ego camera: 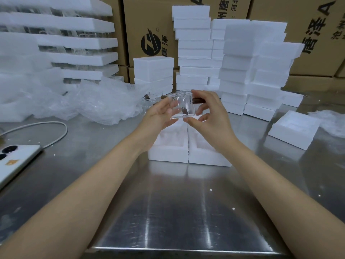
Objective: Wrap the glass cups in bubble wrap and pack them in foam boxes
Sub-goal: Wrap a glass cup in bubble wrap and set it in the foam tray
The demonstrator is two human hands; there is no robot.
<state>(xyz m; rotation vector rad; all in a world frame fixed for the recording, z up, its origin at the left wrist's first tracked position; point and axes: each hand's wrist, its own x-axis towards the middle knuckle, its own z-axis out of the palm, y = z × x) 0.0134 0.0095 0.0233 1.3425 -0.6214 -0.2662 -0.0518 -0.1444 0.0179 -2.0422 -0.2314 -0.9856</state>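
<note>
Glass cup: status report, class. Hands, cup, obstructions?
Left hand touches, right hand grips glass cup. Cup unwrapped, above open foam boxes. Nothing between cup and boxes.

A clear glass cup (183,107) with a dark brown handle (199,100) is held over two open foam boxes (168,153). It is pinched between the thumb and curled fingers of the right hand (211,118) and supported by the straighter fingers of the left hand (159,116). Crumpled bubble wrap (97,105) is seen left of the left hand, and a second glass (149,99) just beyond it. Foam stacks (237,71) are ranged beyond the right hand, and a foam piece (295,129) is laid well to its right.
</note>
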